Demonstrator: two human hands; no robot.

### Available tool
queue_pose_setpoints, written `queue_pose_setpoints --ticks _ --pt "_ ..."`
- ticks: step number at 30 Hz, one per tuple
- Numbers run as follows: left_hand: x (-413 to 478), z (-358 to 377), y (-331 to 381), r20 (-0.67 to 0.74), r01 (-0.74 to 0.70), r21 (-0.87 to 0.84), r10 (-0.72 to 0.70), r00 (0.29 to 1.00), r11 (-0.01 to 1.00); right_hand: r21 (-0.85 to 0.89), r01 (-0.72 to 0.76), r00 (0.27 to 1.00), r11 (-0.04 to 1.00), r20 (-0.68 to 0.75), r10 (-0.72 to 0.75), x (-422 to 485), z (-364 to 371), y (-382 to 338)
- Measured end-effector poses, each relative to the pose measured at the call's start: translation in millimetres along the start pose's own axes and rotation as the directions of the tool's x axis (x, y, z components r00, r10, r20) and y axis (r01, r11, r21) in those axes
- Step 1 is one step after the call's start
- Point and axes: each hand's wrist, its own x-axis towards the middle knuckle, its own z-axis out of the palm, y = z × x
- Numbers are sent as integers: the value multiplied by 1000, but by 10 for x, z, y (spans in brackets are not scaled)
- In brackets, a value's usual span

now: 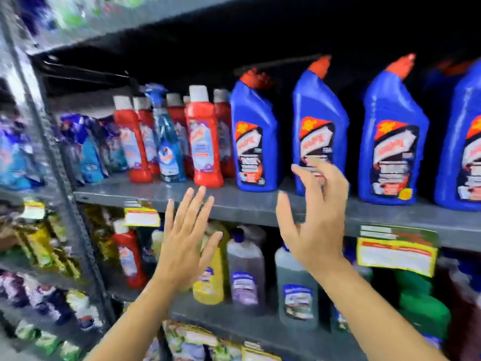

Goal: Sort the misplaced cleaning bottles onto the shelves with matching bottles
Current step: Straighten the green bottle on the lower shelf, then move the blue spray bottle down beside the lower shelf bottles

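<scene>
Several tall blue bottles with red caps (pixel 255 136) stand in a row on the upper grey shelf (pixel 260 204). Left of them stand several red bottles with white caps (pixel 204 142), and a blue spray bottle (pixel 166 142) stands among those. Another red bottle (pixel 128 256) stands on the shelf below, beside a yellow bottle (pixel 210 280) and grey bottles (pixel 246 269). My left hand (pixel 186 241) is open, fingers spread, in front of the shelf edge. My right hand (pixel 316 217) is open too, its fingertips just before a blue bottle (pixel 321 126). Neither hand holds anything.
Blue and purple pouches (pixel 86 149) fill the left end of the upper shelf. Yellow price tags (pixel 395 256) hang from the shelf edge. A grey upright post (pixel 59 178) divides the racks. Green bottles (pixel 421 300) stand at the lower right. More packets lie on the bottom shelf.
</scene>
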Motion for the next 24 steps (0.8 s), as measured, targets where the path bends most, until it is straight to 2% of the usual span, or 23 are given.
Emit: queue_pose_setpoints --ticks 4,9,12,19,24 --pt "-156 -394 -736 44 1 121 -7 999 993 0 -66 997 998 44 65 114 628 -378" --pt "-225 -536 -1416 139 30 174 -55 989 984 -10 -108 980 994 166 108 81 1280 -699" --pt "-193 -449 -1719 129 28 161 -49 991 987 -19 -113 972 993 205 115 83 1626 -817" --pt "144 -147 -2395 62 24 71 -28 998 997 -6 -68 984 998 163 68 239 2406 -953" --pt "253 -33 -2860 54 8 62 -11 998 998 -40 -22 981 999 193 30 341 2803 -1002"
